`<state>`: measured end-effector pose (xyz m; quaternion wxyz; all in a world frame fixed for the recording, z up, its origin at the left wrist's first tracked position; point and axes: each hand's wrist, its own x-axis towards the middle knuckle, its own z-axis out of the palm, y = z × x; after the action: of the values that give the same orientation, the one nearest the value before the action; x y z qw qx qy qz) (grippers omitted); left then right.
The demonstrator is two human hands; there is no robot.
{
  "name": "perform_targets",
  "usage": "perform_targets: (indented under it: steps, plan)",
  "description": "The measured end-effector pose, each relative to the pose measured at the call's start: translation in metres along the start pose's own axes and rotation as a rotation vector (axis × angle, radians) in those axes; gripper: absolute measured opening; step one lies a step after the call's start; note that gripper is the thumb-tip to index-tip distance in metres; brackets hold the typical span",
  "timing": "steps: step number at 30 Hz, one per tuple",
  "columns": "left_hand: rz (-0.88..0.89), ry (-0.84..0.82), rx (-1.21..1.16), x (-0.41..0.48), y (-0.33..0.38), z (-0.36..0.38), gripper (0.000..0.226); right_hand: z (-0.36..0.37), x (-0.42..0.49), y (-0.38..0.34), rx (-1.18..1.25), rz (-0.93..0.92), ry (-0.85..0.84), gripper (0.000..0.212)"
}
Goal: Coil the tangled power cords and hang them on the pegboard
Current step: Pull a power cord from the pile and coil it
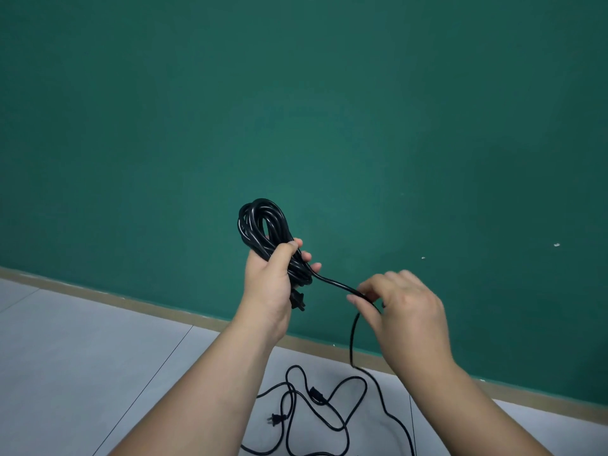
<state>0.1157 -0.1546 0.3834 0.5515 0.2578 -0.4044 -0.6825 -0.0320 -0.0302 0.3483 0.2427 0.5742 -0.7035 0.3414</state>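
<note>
A black power cord coil (260, 225) of several loops stands up from my left hand (269, 284), which grips it around the middle; a plug (297, 302) hangs below that palm. The cord's free length (335, 284) runs right from the coil into my right hand (408, 311), which pinches it between thumb and fingers. From there the cord drops to the floor, where more tangled black cord (316, 413) lies in loose loops with a two-pin plug (276, 419) and a connector (317, 394). No pegboard is in view.
A dark green wall (296, 110) fills the upper view, with a tan baseboard (158, 309) running along its foot. Pale grey floor tiles (98, 357) spread below, on the left.
</note>
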Motion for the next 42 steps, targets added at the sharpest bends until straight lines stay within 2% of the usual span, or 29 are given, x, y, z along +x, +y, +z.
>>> perform_targets:
  steps: [3, 5, 7, 11, 14, 18, 22, 24, 27, 29, 32, 37, 39, 42]
  plan:
    - [0.003, -0.004, -0.008, 0.000, 0.000, -0.002, 0.004, 0.000, 0.000, -0.003, 0.124, 0.163, -0.074, 0.015]
    - [0.015, -0.027, 0.008, -0.001, -0.001, -0.002, 0.010, -0.001, 0.001, -0.003, 0.268, 0.357, -0.227, 0.015]
    - [0.026, -0.055, 0.019, -0.002, -0.001, -0.001, 0.021, -0.002, 0.003, 0.001, 0.390, 0.451, -0.366, 0.018]
    - [0.022, -0.074, -0.010, -0.002, 0.001, -0.002, 0.003, -0.006, 0.006, 0.009, 0.733, 0.515, -0.546, 0.017]
    - [-0.029, -0.075, -0.133, -0.002, 0.002, 0.001, 0.008, -0.010, 0.006, 0.009, 0.888, 0.524, -0.664, 0.023]
    - [-0.096, -0.060, -0.229, -0.004, 0.004, 0.003, 0.012, -0.013, 0.003, -0.001, 1.129, 0.624, -0.812, 0.029]
    - [-0.119, -0.011, -0.269, 0.002, 0.006, 0.000, 0.019, -0.008, 0.001, -0.008, 1.339, 0.715, -0.812, 0.026]
    - [-0.103, -0.008, -0.258, 0.004, 0.007, -0.001, 0.019, -0.002, 0.000, -0.011, 1.223, 0.701, -0.715, 0.028]
    - [-0.045, 0.004, -0.184, 0.003, 0.006, -0.001, 0.014, 0.005, -0.003, -0.009, 0.765, 0.529, -0.553, 0.027]
    - [0.023, 0.043, -0.131, 0.004, 0.005, -0.004, 0.013, 0.006, -0.005, -0.006, 0.564, 0.439, -0.580, 0.029]
    - [0.117, 0.139, 0.025, 0.011, 0.003, -0.011, 0.009, 0.001, -0.003, -0.003, 0.604, 0.504, -0.717, 0.026]
    - [0.133, 0.220, 0.206, 0.017, 0.001, -0.016, 0.026, -0.023, 0.005, -0.014, 0.815, 0.272, -0.771, 0.006]
    - [0.116, 0.168, 0.245, 0.018, 0.002, -0.017, 0.026, -0.031, 0.007, -0.017, 0.896, 0.224, -0.728, 0.011]
    - [0.051, -0.015, 0.388, 0.014, 0.006, -0.018, 0.028, -0.038, 0.011, -0.015, 0.669, -0.013, -0.469, 0.015]
